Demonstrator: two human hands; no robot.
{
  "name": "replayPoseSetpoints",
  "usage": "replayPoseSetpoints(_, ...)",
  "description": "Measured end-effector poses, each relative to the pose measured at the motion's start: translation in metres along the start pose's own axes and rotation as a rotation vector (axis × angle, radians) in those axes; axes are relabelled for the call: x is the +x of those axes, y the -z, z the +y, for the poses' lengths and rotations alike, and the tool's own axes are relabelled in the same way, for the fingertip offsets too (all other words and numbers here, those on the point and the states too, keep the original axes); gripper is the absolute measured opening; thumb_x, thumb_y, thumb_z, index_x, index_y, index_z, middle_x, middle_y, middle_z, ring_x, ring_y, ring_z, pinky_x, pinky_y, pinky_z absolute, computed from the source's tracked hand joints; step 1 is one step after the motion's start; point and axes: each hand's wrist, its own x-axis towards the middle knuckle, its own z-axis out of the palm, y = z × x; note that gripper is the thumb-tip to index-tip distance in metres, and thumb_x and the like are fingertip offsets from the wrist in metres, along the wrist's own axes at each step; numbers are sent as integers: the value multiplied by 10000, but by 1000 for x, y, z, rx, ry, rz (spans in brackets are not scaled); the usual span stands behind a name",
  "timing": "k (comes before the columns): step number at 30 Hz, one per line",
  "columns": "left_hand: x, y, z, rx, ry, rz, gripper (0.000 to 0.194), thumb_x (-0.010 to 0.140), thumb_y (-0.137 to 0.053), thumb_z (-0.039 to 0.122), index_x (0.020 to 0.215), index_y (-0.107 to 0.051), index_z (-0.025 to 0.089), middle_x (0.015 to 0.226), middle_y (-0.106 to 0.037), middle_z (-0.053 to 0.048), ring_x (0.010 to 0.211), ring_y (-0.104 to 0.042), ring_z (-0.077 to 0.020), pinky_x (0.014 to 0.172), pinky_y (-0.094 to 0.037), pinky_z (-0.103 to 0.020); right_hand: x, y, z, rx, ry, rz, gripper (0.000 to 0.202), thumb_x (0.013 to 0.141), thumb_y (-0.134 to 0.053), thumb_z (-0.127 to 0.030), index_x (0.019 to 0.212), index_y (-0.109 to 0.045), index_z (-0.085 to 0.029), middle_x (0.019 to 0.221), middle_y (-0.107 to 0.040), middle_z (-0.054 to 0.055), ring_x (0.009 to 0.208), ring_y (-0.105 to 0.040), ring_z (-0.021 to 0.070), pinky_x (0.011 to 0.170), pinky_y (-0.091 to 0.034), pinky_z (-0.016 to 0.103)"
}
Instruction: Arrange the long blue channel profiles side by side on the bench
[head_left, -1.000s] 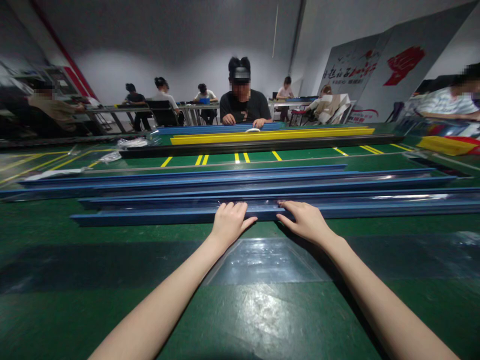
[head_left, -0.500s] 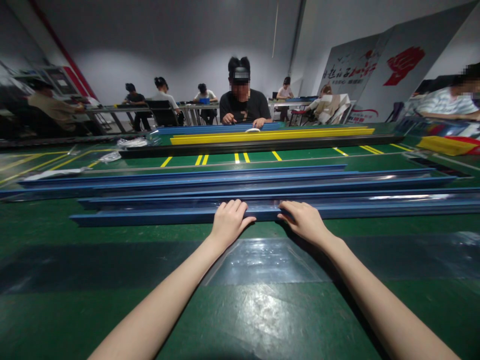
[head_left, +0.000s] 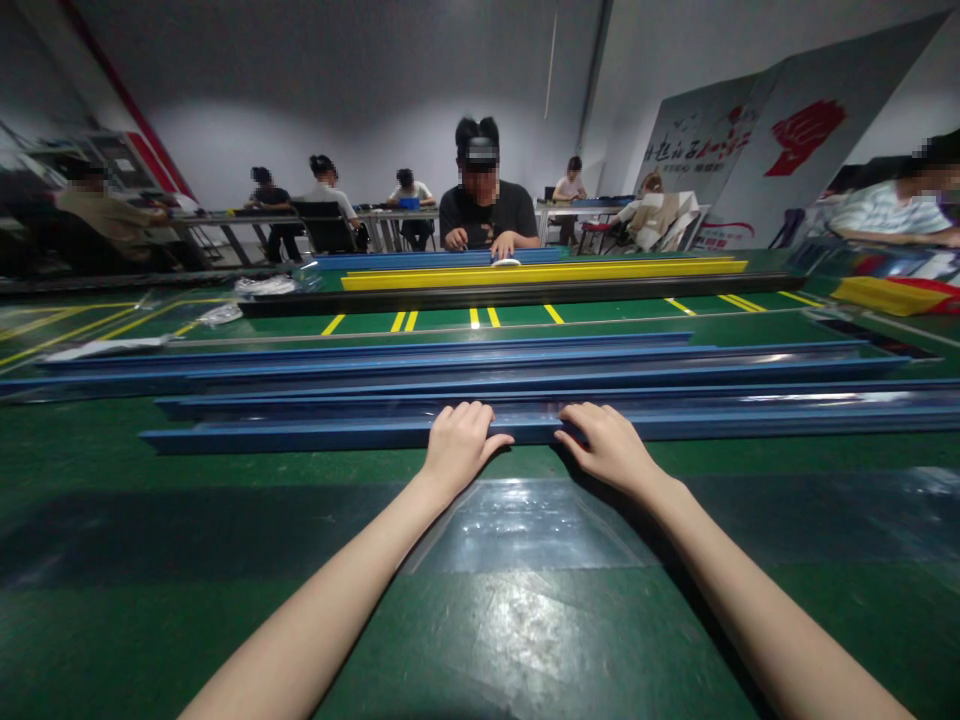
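A long blue channel strip (head_left: 300,438) lies across the green table in front of me, with clear film showing inside it. My left hand (head_left: 459,440) is closed over its near wall, fingers hooked over the top and thumb along the front. To the right, my right hand (head_left: 604,438) grips the same wall, fingertips curled over the edge. A short stretch of the strip shows between the two thumbs. Beneath my forearms a flat sheet of clear plastic film (head_left: 517,520) runs from side to side on the table.
More blue channel strips (head_left: 360,352) lie just behind. Beyond them are a black strip (head_left: 525,290) and a yellow strip (head_left: 555,272). A person in black (head_left: 487,210) works across the table. At right sits a yellow tray (head_left: 889,295); at left, bundled clear plastic (head_left: 266,286).
My hands and the blue strip have stayed practically where they were. Across the table, the co-worker's hands have shifted slightly.
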Motion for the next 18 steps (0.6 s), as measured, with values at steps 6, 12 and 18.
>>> replayPoseSetpoints(6,0,0,0,4,-4,3,360,775,-501,525,771,-533,166,736,-599,-20,719,-530,-174,643,-309,-293,6,-2,-15,62,40,48,197,857,-444,-337,933,-543,-183,902,-618,53,853,-523,179,703,-316,277)
replayPoseSetpoints(12,-1,0,0,33,-19,-14,361,799,-471,520,787,-534,165,743,-593,-28,722,-525,-178,633,-306,-296,11,-7,-20,-31,58,81,125,854,-443,-249,814,-539,-181,806,-584,46,779,-485,168,651,-280,272)
replayPoseSetpoints(18,-1,1,-1,11,-49,-17,331,810,-477,493,801,-539,168,759,-597,-31,714,-520,-172,646,-321,-294,11,-6,-21,-112,78,84,153,867,-408,-243,808,-534,-179,808,-576,49,779,-473,172,641,-261,280)
